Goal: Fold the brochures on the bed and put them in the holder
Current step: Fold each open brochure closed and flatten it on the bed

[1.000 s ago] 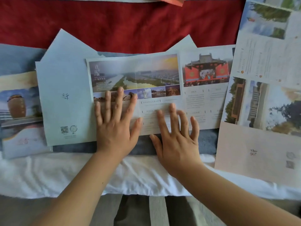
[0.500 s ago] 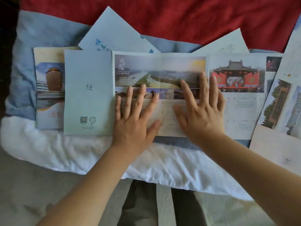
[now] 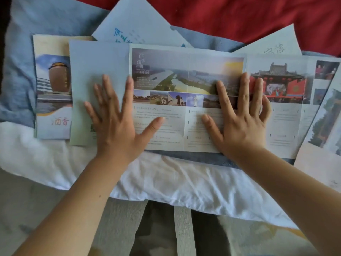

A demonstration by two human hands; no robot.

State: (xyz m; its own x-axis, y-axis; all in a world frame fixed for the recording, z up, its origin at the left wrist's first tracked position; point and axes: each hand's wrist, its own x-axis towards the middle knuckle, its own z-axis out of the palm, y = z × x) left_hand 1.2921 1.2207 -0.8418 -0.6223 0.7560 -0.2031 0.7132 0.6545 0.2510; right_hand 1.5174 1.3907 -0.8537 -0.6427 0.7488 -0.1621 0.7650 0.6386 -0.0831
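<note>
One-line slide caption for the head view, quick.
On the bed, left hand and right hand press flat on the open brochure among other brochures.

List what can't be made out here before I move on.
Head view only.
The holder: nowhere in frame.
The open brochure: small print too blurred to read; left hand and right hand lie flat over parts.
The tilted brochure: cut off by the right edge.
The blue-lettered leaflet: lower part hidden under the open brochure.

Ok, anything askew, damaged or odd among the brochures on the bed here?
Nothing looks damaged. Two sheets lie tilted under the open brochure, corners poking out: the blue-lettered sheet at top and the grey-lettered sheet upper right. The left hand and right hand press flat on it.
</note>
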